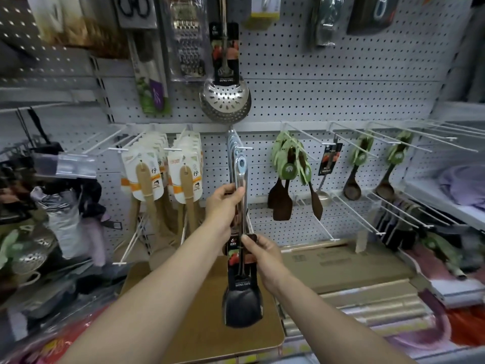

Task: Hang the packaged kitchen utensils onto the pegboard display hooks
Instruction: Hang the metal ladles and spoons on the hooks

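**Packaged spatula held before the pegboard hook**

We see the left hand (226, 203) gripping the spatula (241, 261) handle, the right hand (262, 256) pinching its card. The handle's loop, just above the left hand, overlaps the hook (242, 148); engagement unclear. Bare pegboard (341, 95) lies right.

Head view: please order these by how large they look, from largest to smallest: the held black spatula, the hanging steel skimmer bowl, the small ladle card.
1. Black spatula, nearest the camera, so its lead is unsure.
2. Steel skimmer bowl.
3. Small ladle card.
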{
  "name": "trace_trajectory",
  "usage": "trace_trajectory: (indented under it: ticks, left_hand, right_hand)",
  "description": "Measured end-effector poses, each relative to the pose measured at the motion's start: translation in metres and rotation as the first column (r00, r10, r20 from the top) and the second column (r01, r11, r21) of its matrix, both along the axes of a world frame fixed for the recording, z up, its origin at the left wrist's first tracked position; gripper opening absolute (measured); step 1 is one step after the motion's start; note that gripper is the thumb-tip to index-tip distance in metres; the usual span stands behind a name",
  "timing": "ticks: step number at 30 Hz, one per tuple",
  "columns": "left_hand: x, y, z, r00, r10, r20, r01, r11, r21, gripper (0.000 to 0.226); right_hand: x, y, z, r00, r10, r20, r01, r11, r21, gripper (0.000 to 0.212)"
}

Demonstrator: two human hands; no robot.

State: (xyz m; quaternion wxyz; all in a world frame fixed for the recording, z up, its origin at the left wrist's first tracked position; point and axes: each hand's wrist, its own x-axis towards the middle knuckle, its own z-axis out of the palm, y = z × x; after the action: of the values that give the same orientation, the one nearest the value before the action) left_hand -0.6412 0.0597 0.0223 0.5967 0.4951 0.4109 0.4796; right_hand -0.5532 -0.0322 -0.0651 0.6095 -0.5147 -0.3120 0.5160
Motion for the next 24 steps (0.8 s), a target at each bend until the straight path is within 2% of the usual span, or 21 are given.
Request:
trace_trajectory:
  ticks: [7, 13, 18, 24]
  left_hand:
    - [0.01, 0.021, 0.01, 1.0, -0.029, 0.01, 0.03, 0.998, -0.05, 0.011]
    - [0.016, 0.029, 0.011, 0.999, -0.047, 0.026, 0.048, 0.998, -0.036, 0.01]
    - [0.019, 0.038, 0.013, 0.998, -0.048, 0.032, 0.048, 0.999, -0.026, 0.019]
    - [0.028, 0.052, 0.014, 1.0, -0.026, 0.011, 0.026, 0.999, -0.018, 0.011]
  right_hand:
    - [0.003, 0.011, 0.009, 0.997, -0.055, -0.044, 0.055, 0.998, -0.007, 0.042]
    - [0.018, 0.026, 0.015, 0.988, -0.145, 0.043, 0.147, 0.988, -0.048, 0.037]
    - [0.032, 0.032, 0.013, 0.988, -0.126, 0.092, 0.132, 0.989, -0.064, 0.034]
    - [0.049, 0.041, 0.017, 0.983, -0.119, 0.136, 0.128, 0.99, -0.053, 0.032]
